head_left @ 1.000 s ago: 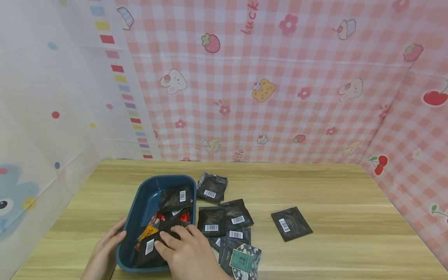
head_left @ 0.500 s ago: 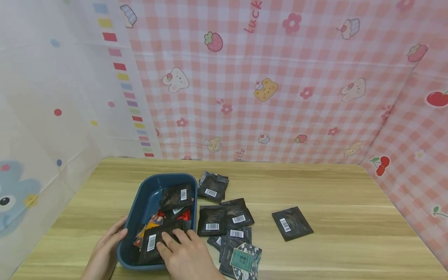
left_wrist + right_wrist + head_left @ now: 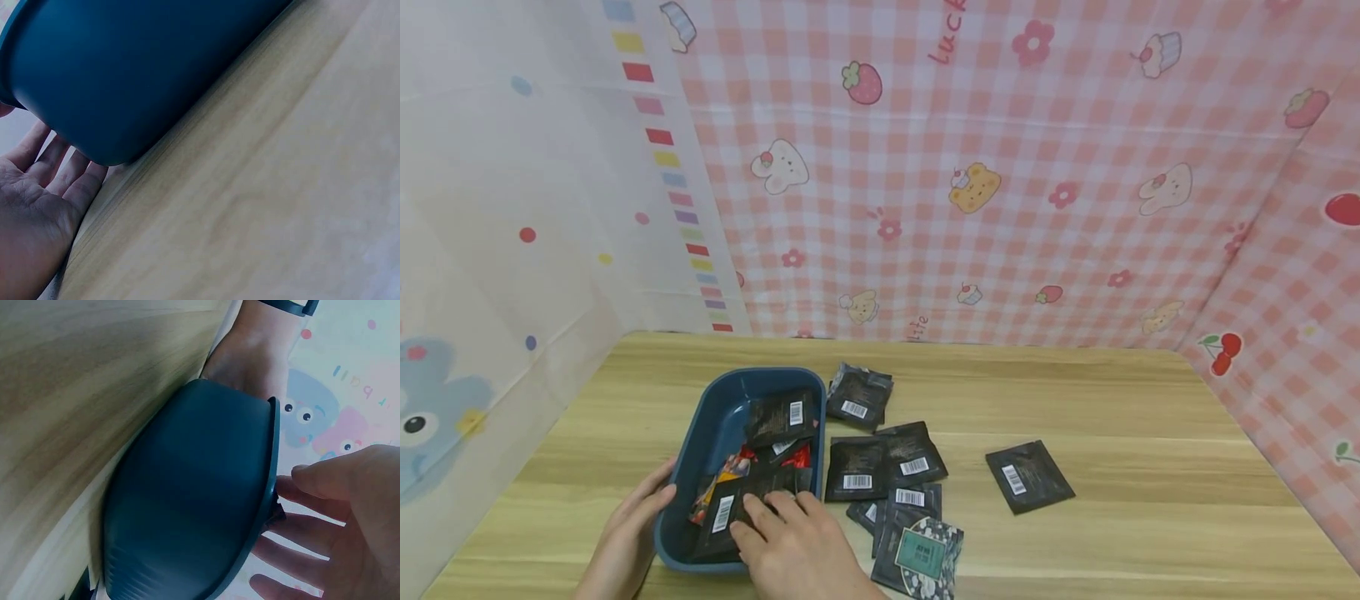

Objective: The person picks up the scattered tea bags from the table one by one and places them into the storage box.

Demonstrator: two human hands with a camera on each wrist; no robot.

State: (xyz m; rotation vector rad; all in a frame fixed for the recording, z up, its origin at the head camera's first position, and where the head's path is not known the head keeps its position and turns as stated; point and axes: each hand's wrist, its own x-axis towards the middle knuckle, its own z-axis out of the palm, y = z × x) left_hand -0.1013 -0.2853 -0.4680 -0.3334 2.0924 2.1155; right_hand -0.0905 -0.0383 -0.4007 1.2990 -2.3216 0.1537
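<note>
On my head view I have a deep blue bin [image 3: 718,429] with rounded corners standing upright on the counter [image 3: 1120,417], its long side running away from me. My left hand [image 3: 632,525] touches its outer left wall, fingers fairly straight. In the bin's near end I see a flat black packet [image 3: 741,490] with a white barcode label towards its left edge, tilted a little; the fingers of my right hand [image 3: 797,537] rest on it and cover its right part. Just beyond, an orange-and-red packet [image 3: 722,479] shows partly from beneath. Farther in, against the right wall, I make out another barcoded black packet [image 3: 775,418], overlapping things below that I see only in part.
</note>
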